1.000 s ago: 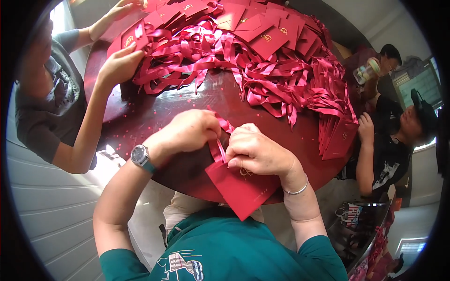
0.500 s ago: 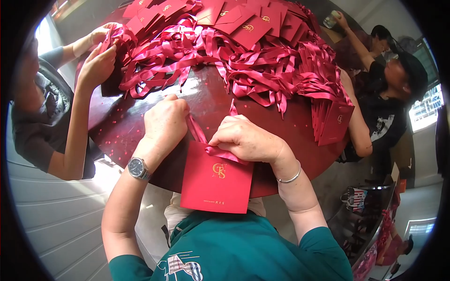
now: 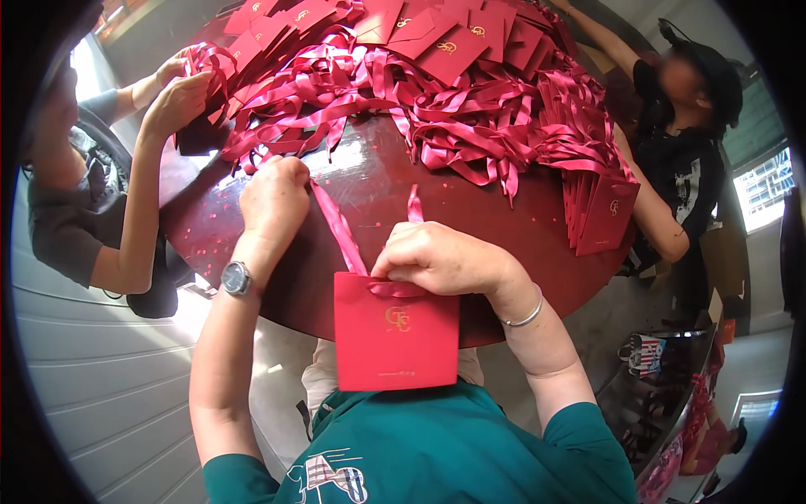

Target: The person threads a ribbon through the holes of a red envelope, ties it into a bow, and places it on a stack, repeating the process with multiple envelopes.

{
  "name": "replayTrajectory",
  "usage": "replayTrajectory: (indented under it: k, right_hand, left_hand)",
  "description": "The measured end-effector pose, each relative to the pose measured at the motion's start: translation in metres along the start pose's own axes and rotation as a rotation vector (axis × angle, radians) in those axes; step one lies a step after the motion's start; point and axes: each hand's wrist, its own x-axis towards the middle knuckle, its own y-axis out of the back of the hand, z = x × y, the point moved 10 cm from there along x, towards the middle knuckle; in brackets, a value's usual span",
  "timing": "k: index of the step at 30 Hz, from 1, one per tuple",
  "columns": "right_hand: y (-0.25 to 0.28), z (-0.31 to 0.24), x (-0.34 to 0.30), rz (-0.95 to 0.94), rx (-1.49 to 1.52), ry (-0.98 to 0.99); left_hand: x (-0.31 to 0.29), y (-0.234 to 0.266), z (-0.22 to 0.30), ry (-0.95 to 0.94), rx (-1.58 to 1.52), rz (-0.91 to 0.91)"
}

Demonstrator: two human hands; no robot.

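My left hand (image 3: 275, 200) pinches a satin ribbon (image 3: 337, 225), my right hand (image 3: 443, 259) grips it at the far edge of the paper gift bag (image 3: 398, 349): threaded, I judge, no knot showing.

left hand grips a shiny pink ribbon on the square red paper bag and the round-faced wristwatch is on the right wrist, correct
Wrong wrist: the head view shows the round-faced wristwatch on the left wrist. The left hand grips the ribbon.

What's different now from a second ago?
The left hand has moved left, away from the right hand, drawing out a longer stretch of pink ribbon. The red bag, tilted before, is now straight. The right hand stays at the bag's top edge; the ribbon pile looks unchanged.
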Motion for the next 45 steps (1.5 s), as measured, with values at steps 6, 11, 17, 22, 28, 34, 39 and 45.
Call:
replayTrajectory:
  k: [6,11,17,22,28,34,39,45]
  right_hand:
    - [0.006,0.01,0.0,0.043,-0.035,-0.043]
    - [0.06,0.023,-0.016,0.374,-0.141,-0.118]
    - [0.05,0.072,-0.04,0.091,-0.061,-0.698]
    - [0.063,0.038,-0.039,0.188,-0.253,-0.261]
    - [0.036,0.063,-0.034,0.064,-0.249,-0.312]
    - [0.058,0.06,-0.032,0.315,-0.486,-0.348]
    - [0.059,0.058,-0.028,0.361,-0.556,-0.373]
    - [0.058,0.043,-0.024,0.42,-0.633,-0.34]
  left_hand:
    - [-0.017,0.025,0.034,-0.175,-0.169,0.06]
    - [-0.065,0.034,0.093,-0.373,-0.438,-0.066]
    - [-0.092,0.027,0.13,-0.496,-0.369,-0.015]
    - [-0.097,0.016,0.139,-0.509,-0.372,-0.105]
    - [-0.092,-0.003,0.138,-0.471,-0.439,-0.252]
    - [-0.079,-0.017,0.138,-0.36,-0.582,-0.383]
    - [-0.075,-0.017,0.126,-0.351,-0.718,-0.368]
    - [-0.068,-0.013,0.129,-0.348,-0.618,-0.424]
